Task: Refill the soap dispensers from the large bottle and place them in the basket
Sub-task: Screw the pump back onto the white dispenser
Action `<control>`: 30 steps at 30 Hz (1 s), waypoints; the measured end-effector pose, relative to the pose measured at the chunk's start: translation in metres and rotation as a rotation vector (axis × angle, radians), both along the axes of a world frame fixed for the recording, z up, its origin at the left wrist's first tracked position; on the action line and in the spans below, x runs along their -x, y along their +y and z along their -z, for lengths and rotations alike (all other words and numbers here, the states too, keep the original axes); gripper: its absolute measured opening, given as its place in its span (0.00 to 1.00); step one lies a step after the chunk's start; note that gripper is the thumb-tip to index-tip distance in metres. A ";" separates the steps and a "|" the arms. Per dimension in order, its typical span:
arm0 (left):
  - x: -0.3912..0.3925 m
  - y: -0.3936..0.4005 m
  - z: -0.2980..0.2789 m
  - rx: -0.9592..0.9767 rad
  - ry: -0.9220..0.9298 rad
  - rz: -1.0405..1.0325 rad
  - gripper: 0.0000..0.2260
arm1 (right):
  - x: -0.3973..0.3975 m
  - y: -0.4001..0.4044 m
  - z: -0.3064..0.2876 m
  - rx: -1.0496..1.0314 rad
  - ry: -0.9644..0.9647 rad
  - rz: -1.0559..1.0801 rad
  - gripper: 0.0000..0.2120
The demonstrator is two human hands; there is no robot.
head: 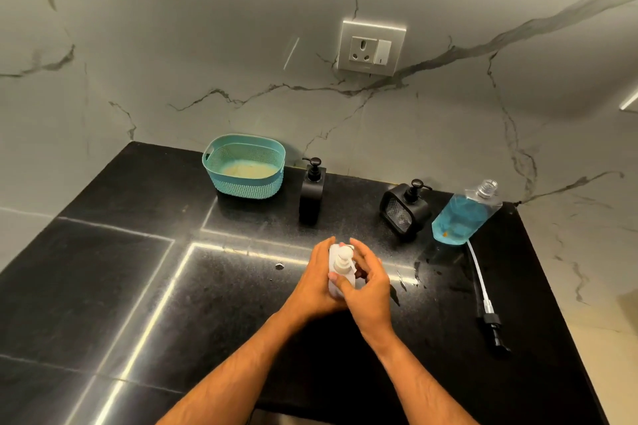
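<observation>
Both hands meet on the white dispenser (340,272) standing on the table (138,269). The left hand (319,281) wraps its body; the right hand (366,281) curls its fingers at the pump, which I judge is being unscrewed or screwed back. Hold the body firm and upright and turn only the collar, so nothing spills. The bottle (464,214), uncapped, and basket (247,171) stand well apart behind. No label or writing is legible.
</observation>
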State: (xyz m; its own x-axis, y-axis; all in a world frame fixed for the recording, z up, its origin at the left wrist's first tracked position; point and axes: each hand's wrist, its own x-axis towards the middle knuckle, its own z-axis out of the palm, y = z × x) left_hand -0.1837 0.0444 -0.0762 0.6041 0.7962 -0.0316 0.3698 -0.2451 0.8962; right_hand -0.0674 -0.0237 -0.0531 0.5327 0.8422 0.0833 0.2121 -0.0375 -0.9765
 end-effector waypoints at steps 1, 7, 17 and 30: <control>0.001 0.000 0.001 0.022 0.007 0.000 0.54 | -0.003 -0.001 0.000 0.019 -0.055 -0.043 0.39; 0.009 0.005 0.004 0.119 0.014 0.025 0.59 | -0.028 -0.001 -0.002 0.159 -0.173 -0.330 0.54; 0.025 0.027 0.003 0.054 0.009 -0.007 0.58 | -0.044 0.021 -0.009 0.144 -0.338 -0.508 0.51; 0.076 0.116 -0.096 -0.171 -0.102 -0.125 0.52 | 0.003 0.122 -0.093 -0.120 -0.337 -0.559 0.48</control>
State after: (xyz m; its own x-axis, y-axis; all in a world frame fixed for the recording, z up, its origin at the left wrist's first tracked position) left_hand -0.2599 0.1602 0.0199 0.4933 0.8539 0.1662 0.3164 -0.3541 0.8800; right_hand -0.0704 0.0979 0.0399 -0.0533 0.9587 0.2793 0.4628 0.2716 -0.8439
